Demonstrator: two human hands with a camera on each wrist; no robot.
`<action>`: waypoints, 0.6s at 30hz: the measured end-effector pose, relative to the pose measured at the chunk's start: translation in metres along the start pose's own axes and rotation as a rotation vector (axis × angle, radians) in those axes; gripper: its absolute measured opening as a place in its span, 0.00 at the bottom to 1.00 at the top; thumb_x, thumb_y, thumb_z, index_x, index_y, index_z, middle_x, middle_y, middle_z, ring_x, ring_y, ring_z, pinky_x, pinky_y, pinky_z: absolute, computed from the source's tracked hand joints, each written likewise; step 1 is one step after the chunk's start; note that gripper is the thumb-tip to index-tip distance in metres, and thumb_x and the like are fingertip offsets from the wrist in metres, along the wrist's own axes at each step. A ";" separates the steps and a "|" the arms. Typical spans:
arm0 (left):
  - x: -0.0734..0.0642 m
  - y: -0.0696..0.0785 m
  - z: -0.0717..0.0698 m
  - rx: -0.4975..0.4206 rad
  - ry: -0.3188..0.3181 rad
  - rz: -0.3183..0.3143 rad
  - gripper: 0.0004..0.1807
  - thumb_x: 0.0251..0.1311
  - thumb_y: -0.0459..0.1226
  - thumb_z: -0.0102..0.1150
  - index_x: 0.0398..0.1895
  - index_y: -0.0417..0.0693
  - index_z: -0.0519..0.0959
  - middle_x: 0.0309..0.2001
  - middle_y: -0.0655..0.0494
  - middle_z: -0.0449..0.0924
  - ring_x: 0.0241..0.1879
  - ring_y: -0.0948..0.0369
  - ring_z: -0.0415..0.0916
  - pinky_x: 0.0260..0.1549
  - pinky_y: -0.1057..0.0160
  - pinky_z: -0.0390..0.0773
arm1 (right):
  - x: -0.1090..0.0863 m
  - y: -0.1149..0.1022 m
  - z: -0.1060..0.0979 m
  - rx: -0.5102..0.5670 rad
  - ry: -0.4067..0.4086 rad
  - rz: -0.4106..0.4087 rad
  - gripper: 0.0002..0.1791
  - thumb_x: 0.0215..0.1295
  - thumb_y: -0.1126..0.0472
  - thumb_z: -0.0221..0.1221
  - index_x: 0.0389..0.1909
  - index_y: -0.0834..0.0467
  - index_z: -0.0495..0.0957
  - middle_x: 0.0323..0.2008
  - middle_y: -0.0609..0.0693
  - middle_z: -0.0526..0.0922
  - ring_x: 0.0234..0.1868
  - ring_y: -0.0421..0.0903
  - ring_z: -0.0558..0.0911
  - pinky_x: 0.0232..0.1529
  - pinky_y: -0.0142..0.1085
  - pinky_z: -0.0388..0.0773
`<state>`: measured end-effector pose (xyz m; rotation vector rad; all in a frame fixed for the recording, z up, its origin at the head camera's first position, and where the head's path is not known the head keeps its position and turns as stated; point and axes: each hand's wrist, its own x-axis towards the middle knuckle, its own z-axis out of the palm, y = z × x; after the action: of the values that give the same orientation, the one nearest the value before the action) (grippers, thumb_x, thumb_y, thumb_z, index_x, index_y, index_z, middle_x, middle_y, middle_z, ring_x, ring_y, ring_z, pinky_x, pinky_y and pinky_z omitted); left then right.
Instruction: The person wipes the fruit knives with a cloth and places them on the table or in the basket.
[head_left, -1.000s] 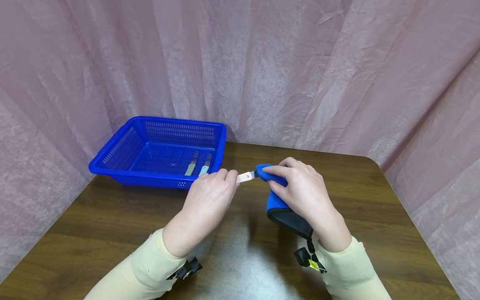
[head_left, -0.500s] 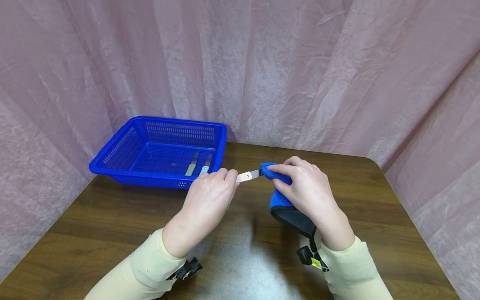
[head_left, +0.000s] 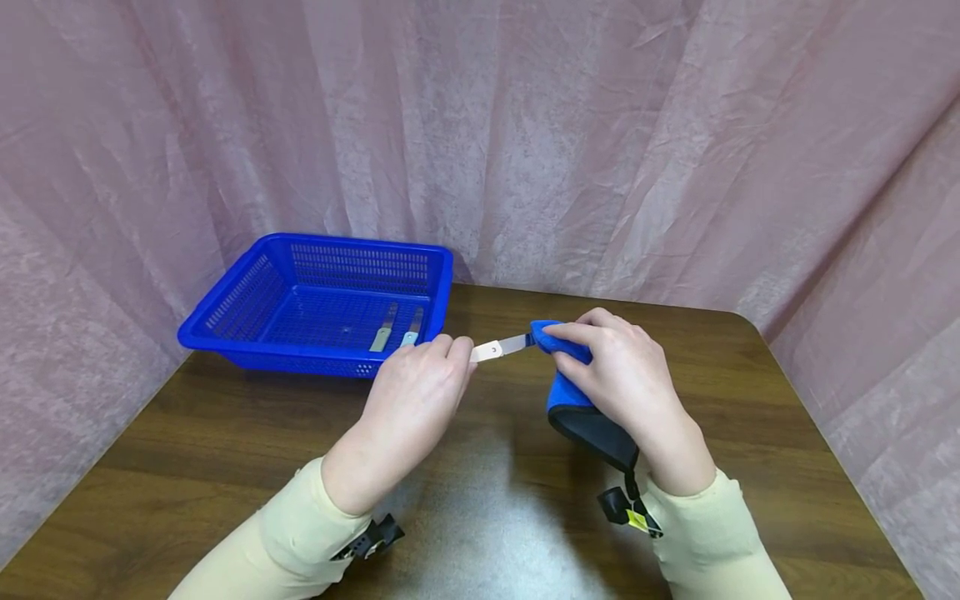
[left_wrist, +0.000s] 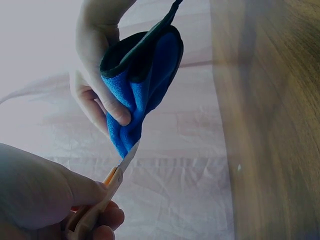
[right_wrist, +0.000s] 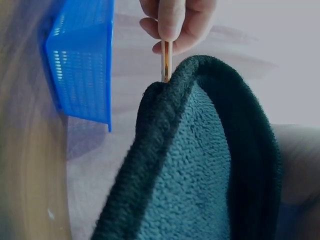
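Observation:
My left hand [head_left: 420,392] grips the cream handle of a small folding knife [head_left: 487,352], whose blade points to the right. A blue cloth with a dark edge [head_left: 567,390] is folded over the blade's tip. Thumb and fingers of my right hand [head_left: 626,375] pinch that cloth; most of the blade shows bare between handle and cloth. In the left wrist view the knife [left_wrist: 116,179] runs up into the pinched end of the cloth [left_wrist: 122,95]. The cloth [right_wrist: 192,165] hides the blade in the right wrist view.
A blue plastic basket [head_left: 352,242] stands at the back left of the wooden table [head_left: 720,400]. Inside lie a pale green-handled knife [head_left: 381,338] and a light blue-handled knife [head_left: 410,337], both with blades out. A pink curtain [head_left: 525,150] hangs behind.
My right hand has slid to the right with the cloth, along the blade toward its tip, so more blade is bare. The left hand and knife have hardly moved.

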<state>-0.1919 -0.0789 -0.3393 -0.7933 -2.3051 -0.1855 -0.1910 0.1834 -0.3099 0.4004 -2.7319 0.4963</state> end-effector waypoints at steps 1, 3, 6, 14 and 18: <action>0.000 0.000 0.000 0.000 0.001 0.001 0.13 0.74 0.36 0.71 0.34 0.40 0.77 0.24 0.52 0.75 0.18 0.55 0.69 0.17 0.59 0.66 | 0.000 0.000 0.000 0.000 -0.001 0.002 0.18 0.72 0.55 0.71 0.61 0.44 0.92 0.48 0.48 0.88 0.45 0.54 0.85 0.45 0.55 0.81; 0.000 0.000 0.000 0.000 0.004 0.002 0.13 0.74 0.36 0.71 0.34 0.40 0.77 0.24 0.52 0.75 0.17 0.55 0.69 0.17 0.59 0.66 | 0.000 0.001 -0.001 0.001 -0.003 0.006 0.18 0.72 0.55 0.71 0.61 0.44 0.92 0.48 0.48 0.88 0.44 0.55 0.85 0.45 0.55 0.81; 0.000 0.000 0.000 -0.001 0.002 0.001 0.13 0.75 0.36 0.70 0.34 0.40 0.77 0.23 0.52 0.74 0.17 0.55 0.69 0.17 0.59 0.67 | 0.000 0.003 -0.002 -0.002 -0.007 0.014 0.18 0.72 0.55 0.72 0.61 0.44 0.91 0.48 0.49 0.88 0.45 0.55 0.85 0.45 0.55 0.81; 0.000 -0.002 0.000 -0.012 0.011 0.000 0.13 0.74 0.35 0.70 0.34 0.39 0.76 0.24 0.52 0.74 0.18 0.53 0.72 0.18 0.56 0.70 | 0.000 0.007 -0.005 0.000 -0.015 0.044 0.19 0.73 0.55 0.70 0.62 0.44 0.91 0.50 0.50 0.88 0.46 0.56 0.85 0.46 0.56 0.80; 0.000 -0.003 0.000 -0.014 0.011 -0.004 0.14 0.74 0.35 0.71 0.34 0.39 0.76 0.24 0.51 0.74 0.18 0.52 0.72 0.18 0.56 0.71 | 0.000 0.011 -0.007 -0.004 -0.021 0.065 0.18 0.74 0.54 0.70 0.62 0.44 0.91 0.50 0.50 0.88 0.46 0.57 0.85 0.45 0.56 0.80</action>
<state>-0.1933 -0.0812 -0.3388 -0.7925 -2.2976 -0.2081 -0.1924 0.1961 -0.3067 0.3186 -2.7730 0.5064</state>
